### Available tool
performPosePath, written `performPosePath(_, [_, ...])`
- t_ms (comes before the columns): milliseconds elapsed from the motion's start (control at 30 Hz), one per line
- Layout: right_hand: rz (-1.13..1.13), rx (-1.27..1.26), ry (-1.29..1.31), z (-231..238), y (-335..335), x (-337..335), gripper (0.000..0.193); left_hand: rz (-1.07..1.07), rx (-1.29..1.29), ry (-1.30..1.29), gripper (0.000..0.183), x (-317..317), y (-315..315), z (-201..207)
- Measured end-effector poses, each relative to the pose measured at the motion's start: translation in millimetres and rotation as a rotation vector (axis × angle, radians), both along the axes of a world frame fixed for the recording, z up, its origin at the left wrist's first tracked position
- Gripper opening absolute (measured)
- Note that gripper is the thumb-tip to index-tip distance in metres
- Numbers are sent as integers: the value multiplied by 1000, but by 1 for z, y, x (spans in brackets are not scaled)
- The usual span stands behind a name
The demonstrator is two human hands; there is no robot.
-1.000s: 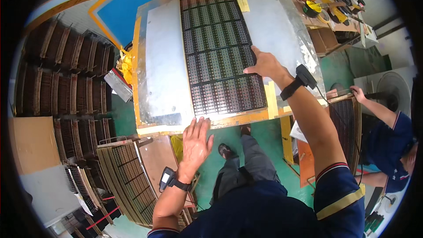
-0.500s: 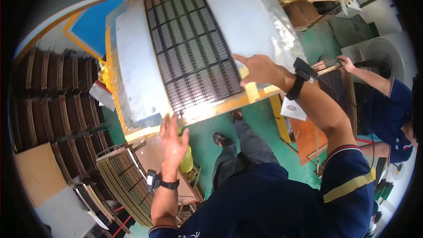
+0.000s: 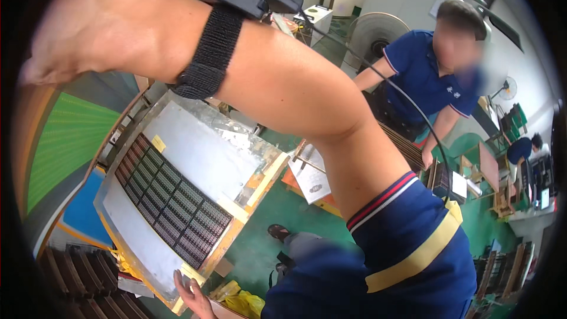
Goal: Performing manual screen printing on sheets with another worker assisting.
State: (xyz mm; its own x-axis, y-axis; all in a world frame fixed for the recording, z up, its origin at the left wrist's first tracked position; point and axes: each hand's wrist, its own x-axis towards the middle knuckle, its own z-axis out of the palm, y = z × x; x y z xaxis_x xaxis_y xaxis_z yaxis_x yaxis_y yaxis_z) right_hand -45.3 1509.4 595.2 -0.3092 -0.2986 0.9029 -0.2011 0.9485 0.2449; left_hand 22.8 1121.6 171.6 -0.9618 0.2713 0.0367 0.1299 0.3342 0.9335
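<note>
My right arm stretches across the upper view, with a black strap and a black box-shaped device (image 3: 239, 0) on the wrist. My right hand (image 3: 82, 23) is raised close at the upper left, above the table and apart from it; it is smeared, and its fingers are hidden. Down at the table's near edge, my left hand (image 3: 192, 296) has its fingers apart and holds nothing, by a strip of yellow tape (image 3: 190, 273). A dark sheet with a grid of small patterned cells (image 3: 171, 198) lies on the pale tabletop (image 3: 204, 165), touched by neither hand.
A large framed panel with a green area (image 3: 71, 142) rises left of the table. To the right, a co-worker in a dark blue shirt (image 3: 407, 53) stands by a stack of racks (image 3: 401, 147). A white printed paper (image 3: 310, 180) hangs near the table's right corner. Dark racks (image 3: 77, 272) stand lower left.
My right hand has left the sheet's right edge and swung up to the upper left. The view has turned right. My left hand stays by the near edge.
</note>
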Motion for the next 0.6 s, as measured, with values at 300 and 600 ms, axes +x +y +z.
performPosePath(300, [-61, -200, -384, -173, -37, 135, 41, 75, 165, 164, 73, 50, -81, 53])
performPosePath(600, [-159, -217, -1123, -304, -13, -26, 32, 334, 952, -671, 21, 103, -94, -33])
